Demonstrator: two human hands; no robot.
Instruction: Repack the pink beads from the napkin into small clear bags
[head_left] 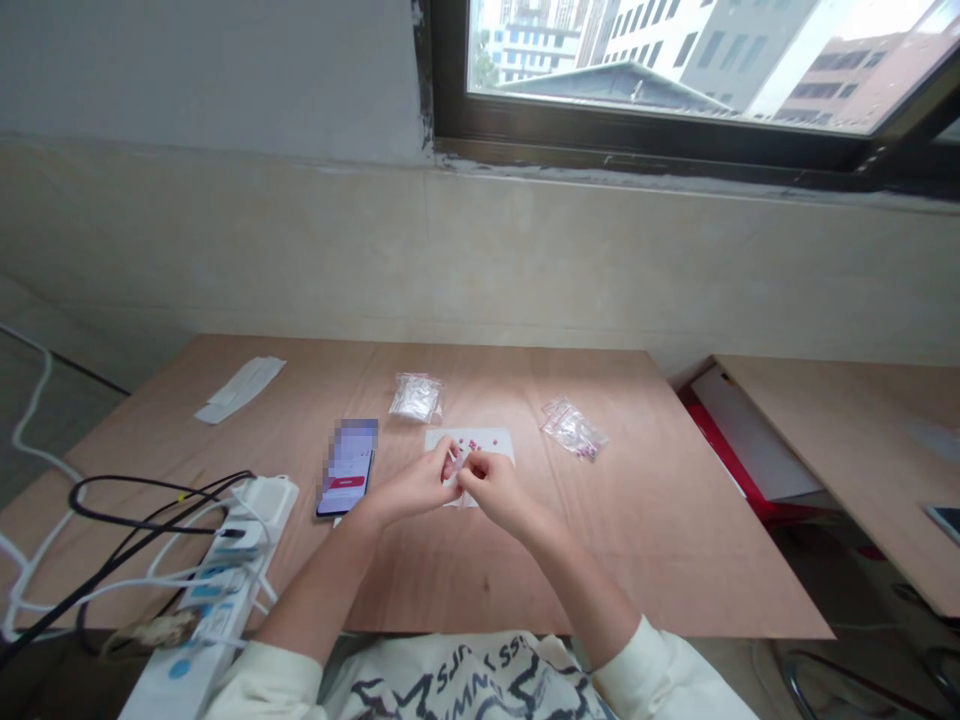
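My left hand and my right hand meet over a white sheet in the middle of the table. Both are closed, fingertips pinched together and nearly touching. Something small and pale shows between the fingers, too small to name. Several tiny red and pink pieces lie on the sheet just beyond my fingers. Part of the sheet is hidden under my hands.
Behind the sheet lies a stack of clear plastic bags. More clear bags, some with pink bits inside, lie to the right. A lit phone, a white paper strip and a cabled power strip occupy the left.
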